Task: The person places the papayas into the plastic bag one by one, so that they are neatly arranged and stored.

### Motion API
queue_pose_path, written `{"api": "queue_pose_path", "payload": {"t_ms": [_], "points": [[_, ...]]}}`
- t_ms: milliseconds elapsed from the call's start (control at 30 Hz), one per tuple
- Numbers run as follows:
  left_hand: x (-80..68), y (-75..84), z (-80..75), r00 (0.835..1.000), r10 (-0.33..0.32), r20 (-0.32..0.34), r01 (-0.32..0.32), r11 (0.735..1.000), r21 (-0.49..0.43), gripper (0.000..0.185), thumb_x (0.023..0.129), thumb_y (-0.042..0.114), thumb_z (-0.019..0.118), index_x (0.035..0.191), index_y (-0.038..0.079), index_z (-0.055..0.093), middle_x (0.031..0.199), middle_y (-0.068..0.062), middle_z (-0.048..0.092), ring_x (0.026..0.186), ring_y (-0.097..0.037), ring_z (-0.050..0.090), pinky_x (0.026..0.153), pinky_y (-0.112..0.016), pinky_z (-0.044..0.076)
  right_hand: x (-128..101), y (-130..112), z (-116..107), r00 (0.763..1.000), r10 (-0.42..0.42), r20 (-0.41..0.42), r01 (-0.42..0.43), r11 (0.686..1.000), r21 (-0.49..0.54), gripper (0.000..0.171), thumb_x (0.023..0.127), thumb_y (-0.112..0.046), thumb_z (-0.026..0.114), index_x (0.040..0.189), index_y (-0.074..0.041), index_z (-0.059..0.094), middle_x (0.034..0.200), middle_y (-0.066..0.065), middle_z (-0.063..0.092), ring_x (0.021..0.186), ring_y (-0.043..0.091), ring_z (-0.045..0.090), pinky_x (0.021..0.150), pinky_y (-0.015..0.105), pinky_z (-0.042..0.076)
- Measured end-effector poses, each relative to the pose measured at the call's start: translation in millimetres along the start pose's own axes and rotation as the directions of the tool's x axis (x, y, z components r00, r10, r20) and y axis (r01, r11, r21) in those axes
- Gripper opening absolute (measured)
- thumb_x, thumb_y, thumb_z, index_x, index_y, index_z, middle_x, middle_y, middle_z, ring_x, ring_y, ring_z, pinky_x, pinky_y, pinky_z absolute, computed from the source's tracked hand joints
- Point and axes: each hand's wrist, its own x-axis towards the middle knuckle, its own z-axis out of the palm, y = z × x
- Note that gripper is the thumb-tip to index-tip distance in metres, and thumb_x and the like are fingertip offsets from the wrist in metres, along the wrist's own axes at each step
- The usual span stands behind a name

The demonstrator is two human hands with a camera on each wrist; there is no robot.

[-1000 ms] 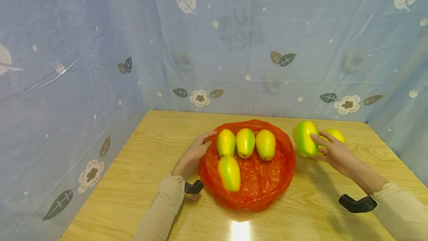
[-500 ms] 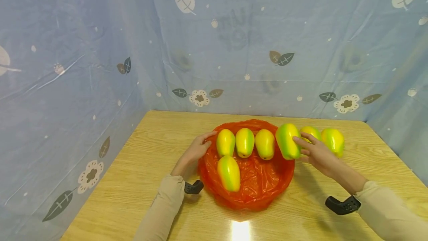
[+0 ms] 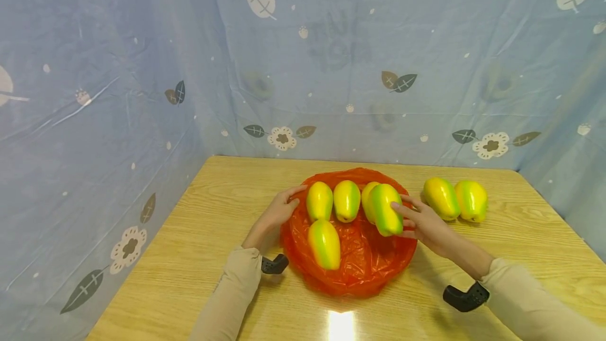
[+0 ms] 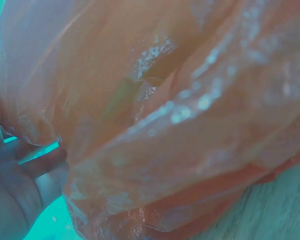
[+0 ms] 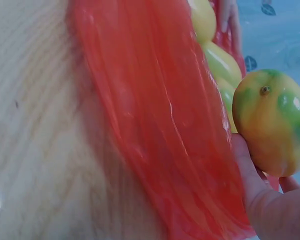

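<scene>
A red plastic bag (image 3: 352, 257) stands spread wide on the table, several yellow-green mangoes in it. Three of them line the back, the rightmost partly hidden, and one mango (image 3: 324, 244) lies in front at the left. My left hand (image 3: 280, 209) holds the bag's left rim; in the left wrist view its fingers are partly hidden by the plastic. My right hand (image 3: 426, 228) grips another mango (image 3: 387, 209) between thumb and fingers, above the bag's right side. The right wrist view shows this mango (image 5: 272, 122) just past the rim, its stem end facing the camera.
Two more mangoes (image 3: 441, 199) lie side by side on the wooden table (image 3: 227, 193), right of the bag. A blue patterned cloth (image 3: 331, 67) hangs behind and at the sides. Black devices sit at both wrists.
My right hand has carried its mango leftward from beside the other two, over the bag's right rim. My left hand has stayed at the left rim.
</scene>
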Motion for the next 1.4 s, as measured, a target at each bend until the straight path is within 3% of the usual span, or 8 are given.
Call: {"api": "queue_pose_path", "payload": {"t_ms": [133, 267, 600, 833, 1067, 1267, 1400], "points": [[0.7, -0.4, 0.4, 1.000, 0.002, 0.006, -0.002, 1.000, 0.000, 0.044, 0.098, -0.002, 0.040, 0.140, 0.009, 0.048, 0.147, -0.016, 0.038, 0.131, -0.033, 0.037, 0.103, -0.046, 0.036, -1, 3, 7, 1.000, 0.010, 0.014, -0.010, 1.000, 0.005, 0.078, 0.099, -0.032, 0.050, 0.150, 0.002, 0.001, 0.117, 0.015, 0.053, 0.087, 0.015, 0.064, 0.085, 0.039, 0.053], [0.8, -1.2, 0.3, 1.000, 0.022, 0.008, -0.022, 1.000, 0.005, 0.043, 0.098, -0.003, 0.040, 0.139, 0.007, 0.049, 0.146, -0.017, 0.038, 0.132, -0.033, 0.037, 0.103, -0.046, 0.037, -3, 6, 14, 0.999, 0.029, 0.026, -0.029, 1.000, 0.001, 0.079, 0.098, -0.033, 0.053, 0.150, 0.002, 0.004, 0.107, 0.009, 0.058, 0.088, 0.017, 0.064, 0.085, 0.041, 0.053], [1.2, -2.2, 0.5, 0.999, 0.032, 0.008, -0.032, 0.999, 0.006, 0.043, 0.098, -0.003, 0.041, 0.139, 0.007, 0.048, 0.146, -0.017, 0.039, 0.132, -0.033, 0.037, 0.103, -0.047, 0.036, -5, 14, 34, 0.996, 0.071, 0.046, -0.068, 0.995, -0.069, 0.076, 0.096, -0.035, 0.056, 0.149, 0.000, 0.013, 0.129, 0.022, 0.047, 0.102, 0.025, 0.059, 0.087, 0.041, 0.051], [1.1, -2.6, 1.0, 1.000, -0.004, 0.017, 0.005, 1.000, -0.023, 0.044, 0.098, -0.002, 0.040, 0.140, 0.009, 0.048, 0.147, -0.014, 0.038, 0.131, -0.032, 0.038, 0.101, -0.046, 0.039, -7, 21, 47, 0.993, 0.108, 0.040, -0.105, 0.991, -0.079, 0.076, 0.094, -0.034, 0.060, 0.147, 0.000, 0.019, 0.125, 0.020, 0.048, 0.100, 0.026, 0.057, 0.088, 0.043, 0.050], [1.4, -2.2, 1.8, 1.000, 0.023, 0.008, -0.023, 1.000, 0.013, 0.044, 0.098, -0.003, 0.040, 0.140, 0.007, 0.048, 0.147, -0.016, 0.038, 0.134, -0.033, 0.034, 0.104, -0.047, 0.034, -7, 28, 56, 0.993, 0.115, 0.036, -0.112, 0.990, -0.081, 0.070, 0.093, -0.033, 0.062, 0.144, -0.004, 0.024, 0.122, 0.019, 0.048, 0.097, 0.027, 0.056, 0.086, 0.043, 0.051], [1.2, -1.2, 3.4, 1.000, 0.000, 0.007, 0.001, 1.000, -0.023, 0.044, 0.098, -0.003, 0.040, 0.140, 0.008, 0.048, 0.147, -0.016, 0.037, 0.133, -0.033, 0.035, 0.103, -0.047, 0.036, -7, 31, 63, 0.993, 0.121, 0.003, -0.121, 0.988, -0.099, 0.070, 0.091, -0.034, 0.064, 0.143, -0.004, 0.028, 0.114, 0.018, 0.049, 0.088, 0.026, 0.054, 0.076, 0.039, 0.053], [1.1, -1.4, 3.7, 1.000, 0.008, 0.005, -0.008, 1.000, -0.022, 0.043, 0.098, -0.003, 0.040, 0.139, 0.007, 0.048, 0.147, -0.016, 0.037, 0.134, -0.033, 0.033, 0.105, -0.047, 0.034, -7, 31, 67, 0.993, 0.116, -0.018, -0.117, 0.987, -0.109, 0.071, 0.090, -0.035, 0.065, 0.142, -0.003, 0.029, 0.118, 0.019, 0.047, 0.093, 0.028, 0.053, 0.076, 0.041, 0.054]]}}
